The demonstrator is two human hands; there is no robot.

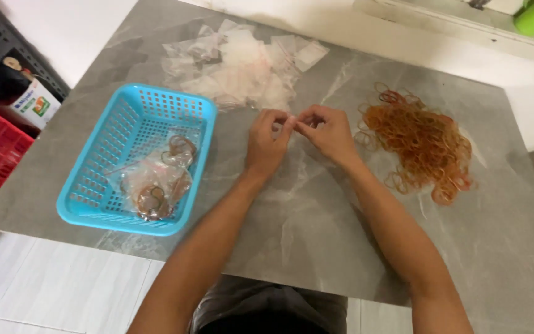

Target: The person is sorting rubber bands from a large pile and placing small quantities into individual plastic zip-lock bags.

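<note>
Your left hand [267,143] and right hand [327,131] are pinching a small clear plastic bag [292,122] together above the grey marble surface [316,229], fingers clamped on its mouth, apparently to open it, between blue plastic basket [103,179] and rubber-band heap [418,142].

Both forearms rise from 6 o'clock and lean inward toward 12, bare to the elbows. The left hand [267,143] and the right hand [327,133] meet near the middle, knuckles up, wrists fairly straight. The fingertips [292,122] of the 2 hands are curled and pinched together, touching.
</note>
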